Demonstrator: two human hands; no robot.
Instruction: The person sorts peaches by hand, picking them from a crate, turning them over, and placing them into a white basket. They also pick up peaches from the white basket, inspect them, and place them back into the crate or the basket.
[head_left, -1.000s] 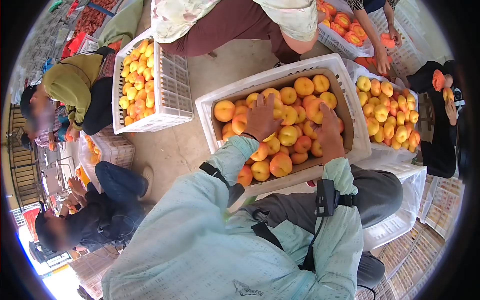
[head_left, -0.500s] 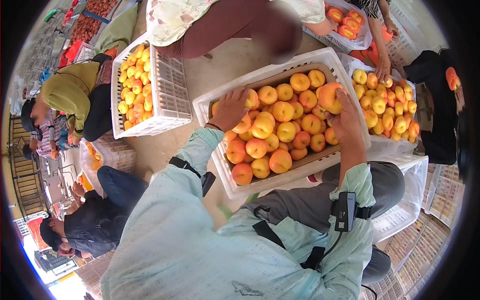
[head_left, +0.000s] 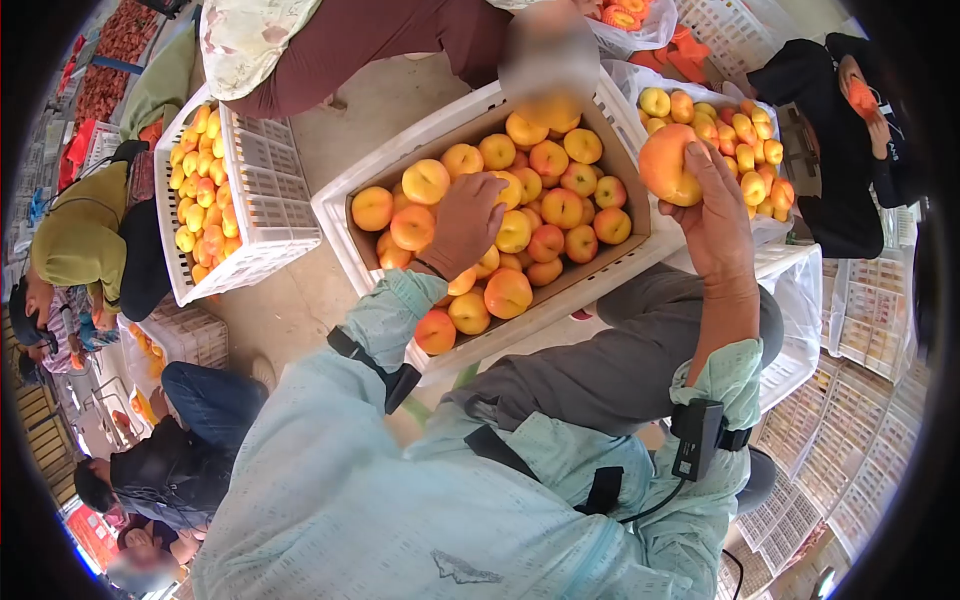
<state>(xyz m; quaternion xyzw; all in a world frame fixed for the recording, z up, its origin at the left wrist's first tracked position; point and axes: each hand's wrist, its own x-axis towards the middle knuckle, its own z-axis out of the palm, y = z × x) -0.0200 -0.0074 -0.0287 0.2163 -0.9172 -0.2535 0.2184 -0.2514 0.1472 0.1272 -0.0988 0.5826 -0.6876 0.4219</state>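
A white crate (head_left: 335,212) lined with cardboard stands in front of me, filled with yellow-orange peaches (head_left: 513,230). My left hand (head_left: 465,222) lies over the fruit in its left half, fingers bent around a peach that is partly hidden beneath them. Beyond the crate's right edge, my right hand (head_left: 712,205) is raised and grips a large orange-red peach (head_left: 670,165), thumb and fingers around it.
Another crate of peaches (head_left: 262,180) stands at the left. A lined crate of peaches (head_left: 755,125) is at the upper right. A person in maroon trousers (head_left: 370,50) is close beyond my crate. Stacked crates (head_left: 850,430) fill the right side.
My right hand has lifted its peach from over the crate and moved it past the right edge. My left hand has moved from the left rim inward over the fruit. The view has shifted.
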